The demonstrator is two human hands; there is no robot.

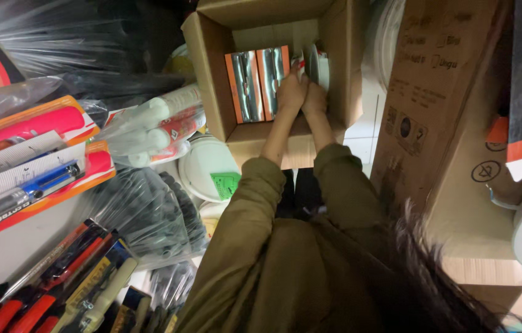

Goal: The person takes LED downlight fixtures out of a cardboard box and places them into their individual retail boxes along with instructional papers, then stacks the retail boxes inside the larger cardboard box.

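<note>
Both hands are closed together inside an open cardboard box [255,132], gripping one package between them: the left hand [290,92] and the right hand [314,98] sit knuckle to knuckle, fingers curled onto the top of a red-and-white packaged item [298,61] that stands upright against a round white disc-shaped piece [319,65] near the box's right wall. Just left of the hands, still within the box, stand two orange-backed blister packs of metal tools [258,83], upright and side by side, touching each other. Olive-green sleeves [255,185] run from the lower frame up to the box's front edge, which the forearms cross. Below the box's front left corner sits a white tub lid with a green label [215,169]. Left of the box lies a clear bag of white tubes [156,126], and farther left an orange-and-red carded pack with a blue-handled tool [33,166]. Lower left of the box, a plastic bag of dark items [150,213] lies beside a row of red and black-handled hand tools [57,283]. To the right of the box stands a tall brown carton [440,117], its printed face turned toward the box.
</note>
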